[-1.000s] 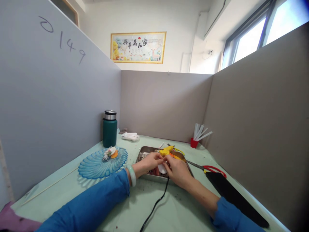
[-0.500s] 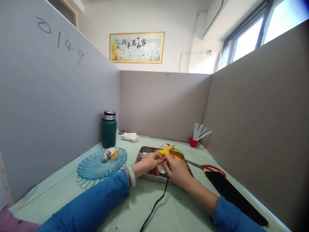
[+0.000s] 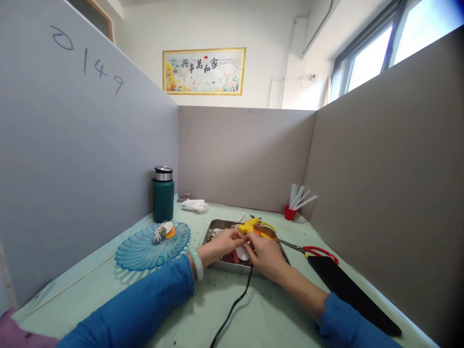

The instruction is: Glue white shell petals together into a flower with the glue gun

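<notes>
Over a metal tray (image 3: 213,226), my left hand (image 3: 228,243) and my right hand (image 3: 266,251) meet fingertip to fingertip. Both are closed in a pinch, and whatever is between the fingers is too small or hidden to name. Just under them a flat white piece (image 3: 242,254), perhaps a shell, and a reddish piece (image 3: 232,257) show among small bits in the tray. A yellow glue gun (image 3: 249,225) lies across the tray behind my fingers, partly covered by them. From the tray's front a black cord (image 3: 235,307) runs toward me.
A blue fluted glass plate (image 3: 141,253) on the left bears a small cluster of shells (image 3: 166,230). Behind it stands a green bottle (image 3: 163,199). Red-handled scissors (image 3: 319,252) and a black flat strip (image 3: 351,295) lie right; a red cup (image 3: 290,213) holds white sticks. Partitions enclose the table.
The view has shifted very slightly. Both hands keep their pinch over the tray, with hardly any movement of the fingers.
</notes>
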The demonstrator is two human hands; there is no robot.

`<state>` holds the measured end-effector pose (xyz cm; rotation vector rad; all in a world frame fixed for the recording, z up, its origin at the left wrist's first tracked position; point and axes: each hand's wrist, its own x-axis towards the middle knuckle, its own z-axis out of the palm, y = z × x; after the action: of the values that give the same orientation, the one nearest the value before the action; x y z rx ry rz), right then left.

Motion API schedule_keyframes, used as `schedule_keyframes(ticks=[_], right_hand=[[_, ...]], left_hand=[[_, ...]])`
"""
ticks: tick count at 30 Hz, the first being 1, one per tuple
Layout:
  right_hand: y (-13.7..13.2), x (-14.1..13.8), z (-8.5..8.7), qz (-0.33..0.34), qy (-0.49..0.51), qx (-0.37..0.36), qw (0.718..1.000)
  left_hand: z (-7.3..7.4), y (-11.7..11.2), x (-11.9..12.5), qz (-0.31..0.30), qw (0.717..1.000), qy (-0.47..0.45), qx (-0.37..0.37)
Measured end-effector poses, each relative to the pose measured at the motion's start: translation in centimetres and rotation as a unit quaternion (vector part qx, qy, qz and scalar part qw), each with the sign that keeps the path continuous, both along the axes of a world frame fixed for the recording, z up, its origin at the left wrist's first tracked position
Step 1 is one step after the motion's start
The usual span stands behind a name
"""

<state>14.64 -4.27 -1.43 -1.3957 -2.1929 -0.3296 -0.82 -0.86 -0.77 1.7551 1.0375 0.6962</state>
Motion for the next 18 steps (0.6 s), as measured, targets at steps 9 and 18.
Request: schedule_keyframes(ticks=[9, 18], right_hand=[[0.03, -0.04, -0.01, -0.007, -0.003, 0.018, 1.0], [-0.04, 0.09, 0.06, 0.002, 0.016, 0.032, 0.999]], left_hand=[[-0.21, 0.13, 0.0, -0.001, 1.0, -0.016, 0.007], [0.12, -0.02, 0.12, -0.002, 0.999, -0.044, -0.002]])
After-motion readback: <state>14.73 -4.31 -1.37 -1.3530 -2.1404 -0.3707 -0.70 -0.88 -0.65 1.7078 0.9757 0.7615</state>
